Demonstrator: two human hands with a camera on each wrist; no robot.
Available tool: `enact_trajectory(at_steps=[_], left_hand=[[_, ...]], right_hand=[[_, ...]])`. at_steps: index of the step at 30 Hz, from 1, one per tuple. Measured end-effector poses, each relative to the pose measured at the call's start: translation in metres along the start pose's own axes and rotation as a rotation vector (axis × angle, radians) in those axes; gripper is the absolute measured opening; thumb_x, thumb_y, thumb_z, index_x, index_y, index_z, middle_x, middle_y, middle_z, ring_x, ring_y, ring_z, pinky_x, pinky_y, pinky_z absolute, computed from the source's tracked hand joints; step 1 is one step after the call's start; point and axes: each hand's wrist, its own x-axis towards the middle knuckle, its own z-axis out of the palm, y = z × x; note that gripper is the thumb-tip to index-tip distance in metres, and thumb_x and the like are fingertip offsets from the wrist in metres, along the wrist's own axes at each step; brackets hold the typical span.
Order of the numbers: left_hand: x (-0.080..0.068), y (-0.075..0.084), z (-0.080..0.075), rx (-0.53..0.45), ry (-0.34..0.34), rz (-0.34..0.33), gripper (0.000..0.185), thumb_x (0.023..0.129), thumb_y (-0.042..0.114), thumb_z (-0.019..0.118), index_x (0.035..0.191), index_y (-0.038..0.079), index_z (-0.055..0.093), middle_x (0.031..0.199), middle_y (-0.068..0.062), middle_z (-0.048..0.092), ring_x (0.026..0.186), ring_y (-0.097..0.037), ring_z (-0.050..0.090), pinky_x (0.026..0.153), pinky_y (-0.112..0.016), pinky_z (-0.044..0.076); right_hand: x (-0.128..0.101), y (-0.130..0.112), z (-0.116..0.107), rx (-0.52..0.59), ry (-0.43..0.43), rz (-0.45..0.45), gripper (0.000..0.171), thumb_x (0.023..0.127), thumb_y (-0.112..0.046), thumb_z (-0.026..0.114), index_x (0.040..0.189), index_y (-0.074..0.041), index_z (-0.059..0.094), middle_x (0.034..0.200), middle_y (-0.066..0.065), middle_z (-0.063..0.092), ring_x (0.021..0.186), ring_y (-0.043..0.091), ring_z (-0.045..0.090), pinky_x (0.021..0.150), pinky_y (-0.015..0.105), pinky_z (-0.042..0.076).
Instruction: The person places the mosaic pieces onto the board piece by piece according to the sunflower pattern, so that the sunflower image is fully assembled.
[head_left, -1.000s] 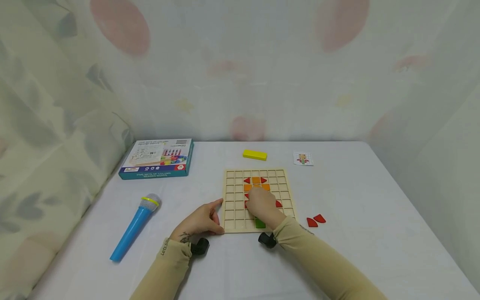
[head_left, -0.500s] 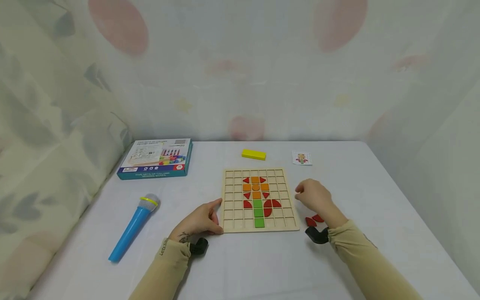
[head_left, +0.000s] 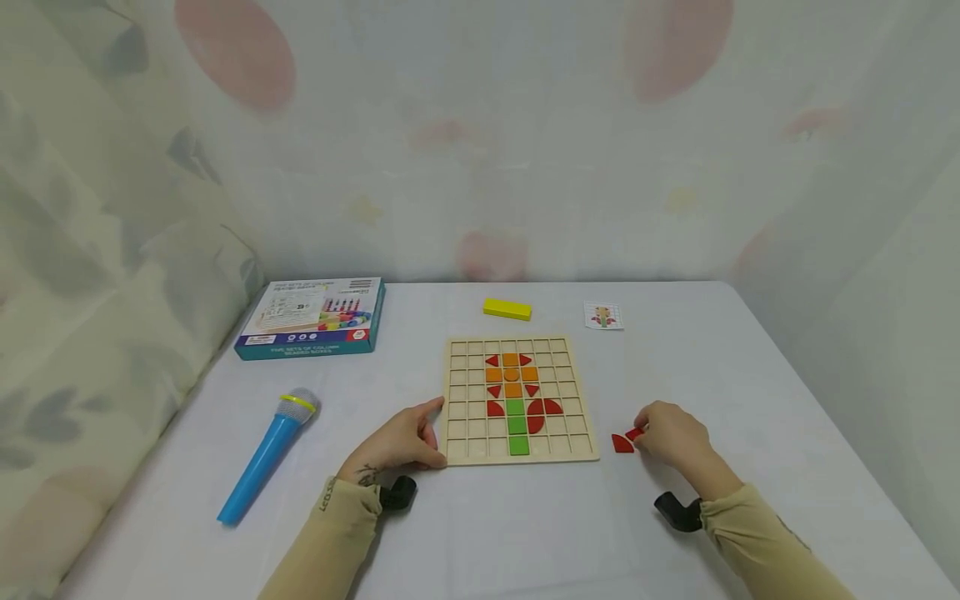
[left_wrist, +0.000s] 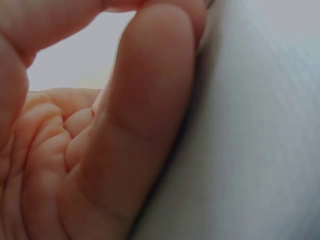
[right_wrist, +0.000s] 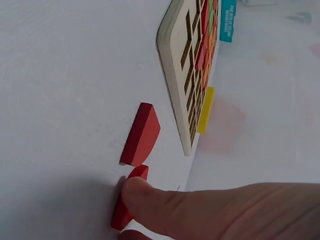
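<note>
A wooden grid board (head_left: 465,400) lies on the white table and carries a flower pattern of red, orange and green pieces. My left hand (head_left: 401,442) rests against its lower left corner, thumb on the left edge; the left wrist view shows only its palm (left_wrist: 100,150) and loosely curled fingers. Two red quarter-round pieces lie to the right of the board. My right hand (head_left: 671,437) pinches the farther red piece (head_left: 634,433) (right_wrist: 129,200) with its fingertips. The other red piece (head_left: 622,444) (right_wrist: 142,134) lies free between that one and the board (right_wrist: 175,55).
A blue game box (head_left: 311,317) sits at the back left. In front of it lies a blue toy microphone (head_left: 267,454). Behind the board are a yellow block (head_left: 507,310) and a small picture card (head_left: 603,317). A patterned curtain closes off the back and sides.
My right hand has left the board's middle, swung right and come down on the red pieces beside the board. The left hand has stayed at the corner.
</note>
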Motion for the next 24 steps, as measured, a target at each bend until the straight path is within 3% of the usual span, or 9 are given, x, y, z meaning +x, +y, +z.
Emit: enact_trajectory(at_steps=[5, 9, 12, 15, 17, 20, 24], left_hand=[[0.0, -0.001, -0.001, -0.008, -0.002, -0.002, 0.101, 0.054, 0.012, 0.08, 0.138, 0.011, 0.024, 0.066, -0.006, 0.053, 0.053, -0.015, 0.049, 0.048, -0.027, 0.04], [0.0, -0.002, -0.001, -0.008, -0.002, 0.004, 0.101, 0.054, 0.011, 0.08, 0.138, 0.011, 0.023, 0.065, -0.007, 0.053, 0.053, -0.015, 0.049, 0.047, -0.027, 0.041], [-0.001, -0.002, -0.002, -0.006, 0.001, 0.008, 0.101, 0.054, 0.011, 0.08, 0.138, 0.011, 0.024, 0.065, -0.007, 0.054, 0.053, -0.015, 0.049, 0.047, -0.027, 0.041], [-0.003, 0.0, -0.001, -0.021, 0.003, 0.01, 0.1, 0.055, 0.008, 0.079, 0.138, 0.01, 0.023, 0.065, -0.007, 0.053, 0.052, -0.015, 0.049, 0.047, -0.027, 0.04], [-0.003, 0.001, -0.001, -0.026, 0.005, 0.014, 0.099, 0.056, 0.008, 0.079, 0.138, 0.01, 0.023, 0.065, -0.007, 0.053, 0.052, -0.015, 0.049, 0.047, -0.027, 0.04], [-0.003, 0.0, 0.0, -0.023, 0.009, 0.014, 0.099, 0.056, 0.007, 0.079, 0.138, 0.01, 0.023, 0.065, -0.007, 0.053, 0.052, -0.015, 0.05, 0.047, -0.027, 0.041], [-0.001, -0.001, 0.0, 0.008, 0.01, 0.013, 0.099, 0.055, 0.011, 0.079, 0.138, 0.011, 0.025, 0.066, -0.007, 0.054, 0.053, -0.016, 0.05, 0.048, -0.027, 0.041]], right_hand=[[0.003, -0.002, 0.001, 0.03, 0.034, -0.013, 0.012, 0.068, -0.013, 0.066, 0.073, -0.006, 0.056, 0.07, 0.004, 0.053, 0.061, 0.018, 0.047, 0.049, 0.03, 0.036], [0.013, -0.016, -0.002, 0.156, 0.088, -0.086, 0.013, 0.069, -0.009, 0.063, 0.065, -0.007, 0.051, 0.063, 0.003, 0.049, 0.055, 0.016, 0.045, 0.046, 0.027, 0.035], [0.022, -0.039, -0.007, 0.281, 0.104, -0.201, 0.006, 0.074, -0.006, 0.06, 0.078, -0.003, 0.056, 0.063, 0.005, 0.049, 0.051, 0.015, 0.047, 0.046, 0.027, 0.037], [0.031, -0.068, -0.007, 0.365, 0.066, -0.299, 0.025, 0.08, -0.006, 0.053, 0.104, -0.004, 0.058, 0.07, 0.007, 0.05, 0.051, 0.017, 0.051, 0.046, 0.027, 0.04], [0.036, -0.089, -0.006, 0.375, 0.054, -0.354, 0.03, 0.084, -0.006, 0.048, 0.113, -0.007, 0.056, 0.079, 0.007, 0.052, 0.055, 0.017, 0.051, 0.049, 0.027, 0.04], [0.045, -0.117, 0.0, 0.394, 0.057, -0.413, 0.024, 0.084, -0.006, 0.049, 0.105, -0.01, 0.062, 0.089, 0.005, 0.055, 0.064, 0.018, 0.051, 0.054, 0.026, 0.042], [0.055, -0.146, 0.011, 0.401, 0.058, -0.491, 0.014, 0.081, -0.008, 0.057, 0.092, -0.012, 0.066, 0.085, -0.002, 0.06, 0.07, 0.014, 0.05, 0.06, 0.025, 0.043]])
